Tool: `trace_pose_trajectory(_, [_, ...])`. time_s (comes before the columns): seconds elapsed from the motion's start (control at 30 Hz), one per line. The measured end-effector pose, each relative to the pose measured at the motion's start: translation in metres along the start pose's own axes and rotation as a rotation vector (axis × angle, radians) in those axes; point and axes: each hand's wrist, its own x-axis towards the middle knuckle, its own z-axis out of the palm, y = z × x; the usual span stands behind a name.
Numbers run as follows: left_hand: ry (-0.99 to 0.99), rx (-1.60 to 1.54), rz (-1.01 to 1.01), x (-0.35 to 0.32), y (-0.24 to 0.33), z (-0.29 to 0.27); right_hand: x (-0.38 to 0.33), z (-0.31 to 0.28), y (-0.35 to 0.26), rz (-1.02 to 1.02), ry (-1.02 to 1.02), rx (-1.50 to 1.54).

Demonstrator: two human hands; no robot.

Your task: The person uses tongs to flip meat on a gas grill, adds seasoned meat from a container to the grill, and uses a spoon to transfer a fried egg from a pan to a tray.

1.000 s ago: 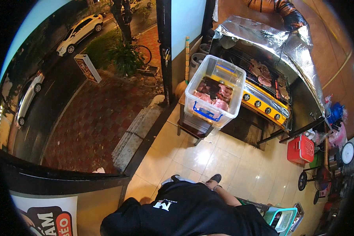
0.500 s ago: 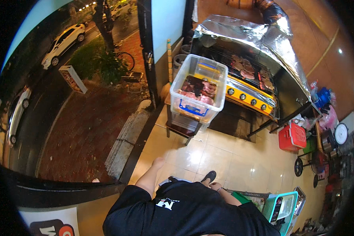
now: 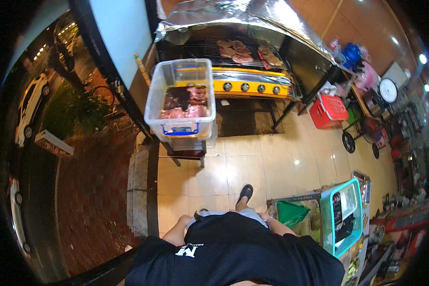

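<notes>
My left hand (image 3: 184,220) hangs low at my left side, beside my grey shorts (image 3: 214,217); its fingers are too small to make out. Next to my other hip is my right hand (image 3: 264,217), its fingers likewise unclear. Neither hand visibly holds anything. Ahead to the left, a clear plastic bin (image 3: 156,93) with a blue handle holds raw meat (image 3: 195,111) and dark liquid. It rests on a small dark stool (image 3: 191,155). Behind it, slices of meat (image 3: 238,50) lie on the rack of a yellow-fronted grill (image 3: 252,80) with a foil hood.
To my right stands a teal basket (image 3: 325,214) near a green bag (image 3: 292,213). A red cooler (image 3: 329,112) sits beyond it, near a wheeled cart. On the left, a doorway opens onto a brick pavement (image 3: 90,190) with steps (image 3: 137,190) at its edge.
My view has turned to the right, so the bin and grill sit further left in it. My left hand has dropped back toward my body. My right hand remains near my hip.
</notes>
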Motion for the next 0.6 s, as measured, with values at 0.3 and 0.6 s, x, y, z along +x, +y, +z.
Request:
trace_pose_trajectory(0.3, [0.095,-0.478,-0.189,0.010,-0.079,0.009,-0.034,-0.068,-0.104,0.112,0.010,-0.019])
trace_pose_trajectory(0.6, [0.078,-0.201,0.080,0.043,0.041,-0.049,0.062,-0.145,-0.106,0.126,0.167,-0.106])
